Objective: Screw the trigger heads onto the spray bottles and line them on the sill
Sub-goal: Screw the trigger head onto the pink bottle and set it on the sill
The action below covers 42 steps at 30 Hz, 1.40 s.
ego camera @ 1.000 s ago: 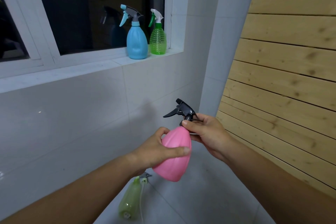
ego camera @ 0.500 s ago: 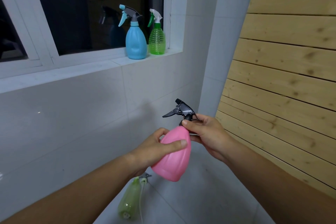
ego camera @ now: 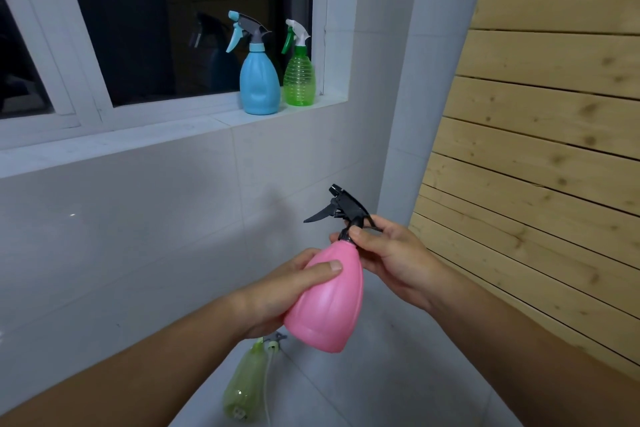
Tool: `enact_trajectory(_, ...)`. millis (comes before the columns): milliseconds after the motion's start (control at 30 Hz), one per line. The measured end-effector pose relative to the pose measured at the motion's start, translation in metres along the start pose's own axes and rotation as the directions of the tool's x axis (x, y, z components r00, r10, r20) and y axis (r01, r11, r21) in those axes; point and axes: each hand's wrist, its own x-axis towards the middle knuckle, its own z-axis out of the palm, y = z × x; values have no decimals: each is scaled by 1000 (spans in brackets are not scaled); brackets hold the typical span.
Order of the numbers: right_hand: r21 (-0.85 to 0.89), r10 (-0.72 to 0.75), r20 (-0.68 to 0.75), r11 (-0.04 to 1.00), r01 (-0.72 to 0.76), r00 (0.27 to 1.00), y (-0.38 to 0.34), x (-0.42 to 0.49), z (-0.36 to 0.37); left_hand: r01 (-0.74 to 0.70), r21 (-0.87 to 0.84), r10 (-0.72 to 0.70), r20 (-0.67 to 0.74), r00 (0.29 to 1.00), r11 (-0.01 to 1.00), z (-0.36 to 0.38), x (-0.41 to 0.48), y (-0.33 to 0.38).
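My left hand (ego camera: 277,295) wraps the ribbed body of a pink spray bottle (ego camera: 327,302), held tilted in front of me. My right hand (ego camera: 388,253) pinches the collar of its black trigger head (ego camera: 341,210), which sits on the bottle's neck with the nozzle pointing left. On the white window sill (ego camera: 173,135) a blue bottle (ego camera: 259,80) with a grey and blue trigger stands next to a green ribbed bottle (ego camera: 299,80) with a white trigger. A pale green bottle (ego camera: 244,385) lies on the floor below my hands, a trigger head and tube beside it.
The sill runs left from the two standing bottles along a dark window (ego camera: 156,21) with white frames. White tiles cover the wall (ego camera: 138,236) and floor. A wooden slat wall (ego camera: 536,149) closes the right side.
The view shifted slightly. My left thumb slid a little across the pink bottle, and the right hand's fingers shifted around the trigger collar.
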Motion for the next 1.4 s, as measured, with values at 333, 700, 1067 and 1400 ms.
enact_trajectory(333, -124, -102, -160, 989, 82, 982, 11, 5, 7, -79, 310, 157, -237, 959, 948, 7, 2, 2)
enact_trajectory(700, -41, -40, -146, 999, 34, 988, 3, 14, 5, -59, 118, 75, -143, 987, 991, -2, 4, 6)
enact_trajectory(1067, -407, -164, 11, 900, 154, 986, -14, 21, 35, -279, 43, 275, -370, 887, 959, -35, 17, 46)
enact_trajectory(1400, -498, -353, 110, 790, 359, 929, -83, 132, 114, -362, 286, 458, -452, 766, 887, -130, 20, 159)
